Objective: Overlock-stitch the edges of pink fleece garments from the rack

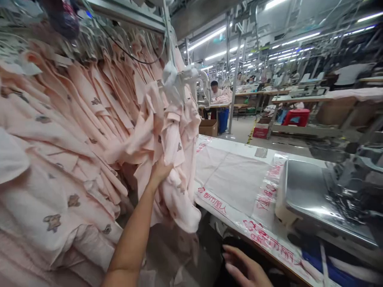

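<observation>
Pink garments (60, 131) hang packed along an overhead rail (125, 14), filling the whole near-left side and leaving little free room between the rack and the left edge of the desk (233, 179). The left hand (160, 171) is raised and closed on the end garment (170, 159), a pale pink piece with small grey motifs that hangs from a white hanger clip (176, 79) just beside the desk's left edge. Its hem bunches below the hand, close to the desk's near-left corner. The right hand (243, 269) is low, under the near edge of the desk, fingers spread and holding nothing.

The desk top is covered by a clear plastic sheet (257, 191) printed with red characters along its borders; they are too blurred to read surely. Most of the sheet's middle lies bare. At the right edge stands a sewing machine (344, 191) with a shiny metal bed, blurred.

Beyond the far edge a floor aisle runs open toward other workstations. A cardboard box (208, 127) stands on the floor there, its contents unseen, with a blue bin (223, 119) behind it. Farther right are a red-and-white box (261, 129) and a red crate (297, 116). A person (214, 91) sits at a distant table with pink cloth heaped before them.
</observation>
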The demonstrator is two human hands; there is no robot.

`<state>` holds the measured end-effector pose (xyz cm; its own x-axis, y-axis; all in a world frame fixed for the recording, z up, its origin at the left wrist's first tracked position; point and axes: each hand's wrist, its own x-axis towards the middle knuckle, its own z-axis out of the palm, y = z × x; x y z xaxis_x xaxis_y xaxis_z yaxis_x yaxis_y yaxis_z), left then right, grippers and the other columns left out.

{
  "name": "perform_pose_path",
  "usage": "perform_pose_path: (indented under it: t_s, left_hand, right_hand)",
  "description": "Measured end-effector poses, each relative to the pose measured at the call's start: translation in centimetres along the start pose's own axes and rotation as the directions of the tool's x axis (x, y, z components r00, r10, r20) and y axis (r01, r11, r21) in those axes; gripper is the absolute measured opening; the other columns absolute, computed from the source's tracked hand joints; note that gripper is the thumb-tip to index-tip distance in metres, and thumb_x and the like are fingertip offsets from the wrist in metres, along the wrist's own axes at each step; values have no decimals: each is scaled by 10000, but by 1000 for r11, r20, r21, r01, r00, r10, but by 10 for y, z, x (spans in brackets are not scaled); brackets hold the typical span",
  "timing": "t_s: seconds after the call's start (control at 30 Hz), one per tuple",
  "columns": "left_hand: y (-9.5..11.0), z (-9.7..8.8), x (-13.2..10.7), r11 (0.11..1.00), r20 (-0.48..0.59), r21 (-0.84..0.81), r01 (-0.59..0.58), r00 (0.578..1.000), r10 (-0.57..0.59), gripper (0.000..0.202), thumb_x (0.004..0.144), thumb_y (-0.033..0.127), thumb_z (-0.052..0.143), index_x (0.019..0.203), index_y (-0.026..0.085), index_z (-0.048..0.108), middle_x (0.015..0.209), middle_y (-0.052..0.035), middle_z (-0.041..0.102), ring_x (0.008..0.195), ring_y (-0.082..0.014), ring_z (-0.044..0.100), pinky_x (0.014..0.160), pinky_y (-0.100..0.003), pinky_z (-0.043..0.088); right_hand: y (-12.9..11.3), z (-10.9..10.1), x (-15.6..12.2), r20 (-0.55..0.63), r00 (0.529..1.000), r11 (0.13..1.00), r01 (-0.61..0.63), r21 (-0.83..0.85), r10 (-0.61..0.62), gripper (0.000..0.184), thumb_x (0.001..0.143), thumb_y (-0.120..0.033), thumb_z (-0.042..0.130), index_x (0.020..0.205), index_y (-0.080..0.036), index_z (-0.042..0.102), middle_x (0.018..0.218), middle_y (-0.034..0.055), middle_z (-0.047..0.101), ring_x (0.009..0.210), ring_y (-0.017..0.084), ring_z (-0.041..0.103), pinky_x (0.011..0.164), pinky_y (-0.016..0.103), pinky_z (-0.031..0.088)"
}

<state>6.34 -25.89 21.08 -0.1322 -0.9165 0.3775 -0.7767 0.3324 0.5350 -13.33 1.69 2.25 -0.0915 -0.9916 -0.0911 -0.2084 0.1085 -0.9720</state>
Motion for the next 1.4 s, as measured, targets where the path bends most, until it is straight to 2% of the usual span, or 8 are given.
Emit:
perform_pose_path:
  t_s: [0.23, 0.4, 0.5, 0.6, 0.67, 0.83, 1.07, 1.4]
  left_hand:
    - [-11, -15, -36, 998, -17, -34, 57, 998, -58, 470, 746, 320, 543, 1185, 157, 497, 1065, -111, 640, 989, -268, 614, 860, -376, 480]
    - [2, -49, -78, 989, -270, 19, -150, 951, 149, 822, 730, 493, 594, 1388, 102, 291, 1400, -191, 380, 1303, -327, 355, 1065, -474, 302]
    - [67, -54, -110, 803, -148, -16, -596, 795, 588, 1026, 695, 579, 611, 1457, 138, 84, 1492, -163, 213, 1350, -305, 276, 1089, -444, 281]
    - [149, -55, -122, 407, 125, -225, -885, 388, 913, 801, 734, 386, 626, 1414, 214, 241, 1322, -98, 489, 1169, -246, 495, 982, -363, 398]
    - [191, -57, -112, 457, 9, -270, -847, 472, 881, 473, 769, 238, 567, 1231, 220, 468, 1091, -29, 618, 946, -182, 591, 824, -274, 448]
    - [217, -48, -67, 614, -174, -345, -710, 691, 702, 176, 760, 278, 576, 911, 187, 563, 721, 45, 562, 659, -126, 537, 607, -215, 367]
    - [195, -24, -58, 695, -29, -376, -613, 758, 652, 162, 807, 361, 515, 821, 200, 507, 693, 43, 507, 639, -128, 486, 590, -221, 342]
    - [187, 9, -3, 657, 471, -220, -721, 511, 719, 300, 773, 464, 473, 841, 197, 592, 848, -30, 629, 822, -233, 566, 754, -323, 420]
  right_hand:
    - [-7, 79, 77, -295, 945, 987, 157, 31, -141, 738, 615, -216, 566, 1337, -185, 417, 1372, 122, 431, 1279, 277, 382, 1035, 392, 340]
    - [-67, 36, 45, -300, 911, 952, 305, 26, -283, 335, 679, -130, 396, 873, -169, 667, 794, 30, 658, 776, 187, 595, 726, 260, 470]
    - [-137, -24, -4, -407, 785, 882, 446, -150, -466, 325, 632, -80, 435, 827, -184, 673, 734, -9, 652, 679, 151, 590, 614, 198, 450]
    - [-198, -76, -45, -554, 568, 786, 527, -323, -609, 267, 711, -115, 582, 946, -225, 645, 845, -7, 662, 741, 149, 608, 656, 203, 475]
    - [-208, -99, -62, -527, 570, 770, 546, -330, -631, 541, 724, -241, 684, 1227, -277, 489, 1139, 34, 601, 987, 197, 590, 808, 280, 493]
    - [-134, -112, -74, -283, 910, 877, 151, -456, -303, 615, 780, -329, 651, 1341, -245, 411, 1360, 101, 457, 1236, 271, 434, 1028, 432, 356]
    - [-76, -65, -24, -338, 898, 880, 100, -464, -280, 629, 735, -170, 619, 1329, -199, 415, 1306, 100, 502, 1194, 243, 462, 1004, 361, 357]
    - [-125, -142, -114, -127, 989, 900, 18, -436, -81, 157, 875, -317, 537, 900, -218, 656, 879, 16, 651, 828, 177, 589, 736, 231, 410]
